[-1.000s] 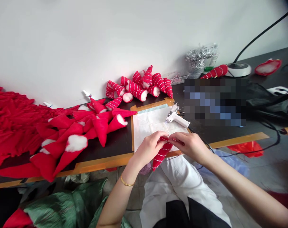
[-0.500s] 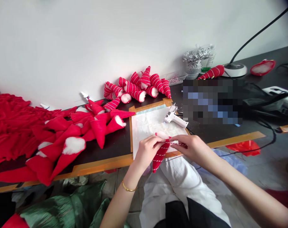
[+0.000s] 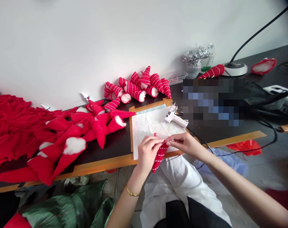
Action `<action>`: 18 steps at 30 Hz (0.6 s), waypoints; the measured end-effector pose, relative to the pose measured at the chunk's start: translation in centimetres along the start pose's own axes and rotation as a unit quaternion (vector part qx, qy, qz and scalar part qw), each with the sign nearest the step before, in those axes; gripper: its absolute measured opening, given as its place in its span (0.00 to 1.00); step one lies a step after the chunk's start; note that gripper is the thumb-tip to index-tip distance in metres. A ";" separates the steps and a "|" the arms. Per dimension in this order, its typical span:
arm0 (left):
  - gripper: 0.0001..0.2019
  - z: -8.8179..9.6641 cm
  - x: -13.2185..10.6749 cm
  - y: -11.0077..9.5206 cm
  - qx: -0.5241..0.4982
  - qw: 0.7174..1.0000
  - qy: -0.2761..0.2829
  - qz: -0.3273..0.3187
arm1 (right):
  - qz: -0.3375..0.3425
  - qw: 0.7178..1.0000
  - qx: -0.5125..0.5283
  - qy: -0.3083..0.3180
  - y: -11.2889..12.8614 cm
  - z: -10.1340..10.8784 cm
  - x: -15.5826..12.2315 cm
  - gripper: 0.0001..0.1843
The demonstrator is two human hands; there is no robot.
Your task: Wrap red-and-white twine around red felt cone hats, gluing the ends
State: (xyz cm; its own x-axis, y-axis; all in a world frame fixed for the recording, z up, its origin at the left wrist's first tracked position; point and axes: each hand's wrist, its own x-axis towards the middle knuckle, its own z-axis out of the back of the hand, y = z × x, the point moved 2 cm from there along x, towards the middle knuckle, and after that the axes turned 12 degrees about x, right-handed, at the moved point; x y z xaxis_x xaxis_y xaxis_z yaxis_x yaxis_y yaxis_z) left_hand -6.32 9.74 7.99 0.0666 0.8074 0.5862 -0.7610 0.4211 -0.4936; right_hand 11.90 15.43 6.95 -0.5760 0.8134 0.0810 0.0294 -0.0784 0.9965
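Note:
A stuffed red fabric cone (image 3: 159,157) with white-dotted stripes hangs tip down at the table's front edge, its white-filled end up. My left hand (image 3: 146,151) is closed around its wide end. Pinched in my right hand (image 3: 187,143) is a red-and-white cord (image 3: 172,159), which runs to the cone near its top and dangles in a loop over my lap. Just beyond my hands, a white glue gun (image 3: 174,117) lies on a white sheet (image 3: 144,126) taped to the table.
Plain red stuffed cones (image 3: 74,147) and a heap of red fabric pieces (image 3: 13,123) cover the left side. Several striped cones (image 3: 139,87) are piled by the wall. A lamp base (image 3: 235,69) and black cable (image 3: 274,136) are at right; green sacks (image 3: 63,205) lie below.
My right hand has moved slightly left and up towards the cone's top, drawing the cord closer against it. My left hand keeps its hold on the cone.

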 end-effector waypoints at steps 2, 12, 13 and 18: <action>0.07 0.0 -0.1 0.1 0.013 0.999 -0.001 0.033 | -0.002 1.000 0.012 -0.001 -0.1 -0.2 0.0 0.21; 0.11 0.9 0.0 -1.3 -0.102 0.965 0.136 0.200 | -0.004 1.000 -0.002 -0.028 0.6 -0.7 -0.4 0.19; 0.13 0.9 0.0 -1.3 -0.131 0.954 0.148 0.223 | -0.003 1.000 -0.002 -0.030 0.6 -0.8 -0.4 0.18; 0.11 1.8 -0.4 0.0 -0.144 0.951 0.037 0.271 | -0.007 0.999 -0.008 -0.048 0.4 -0.7 -0.2 0.19</action>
State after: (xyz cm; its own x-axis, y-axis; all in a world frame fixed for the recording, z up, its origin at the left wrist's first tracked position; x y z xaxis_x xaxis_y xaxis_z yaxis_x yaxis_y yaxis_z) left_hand -7.46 8.65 8.91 -0.2322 0.9604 0.1540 -0.4895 0.0214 -0.8717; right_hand 11.48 14.82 7.30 -0.4958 0.8656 0.0698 0.0083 -0.0756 0.9971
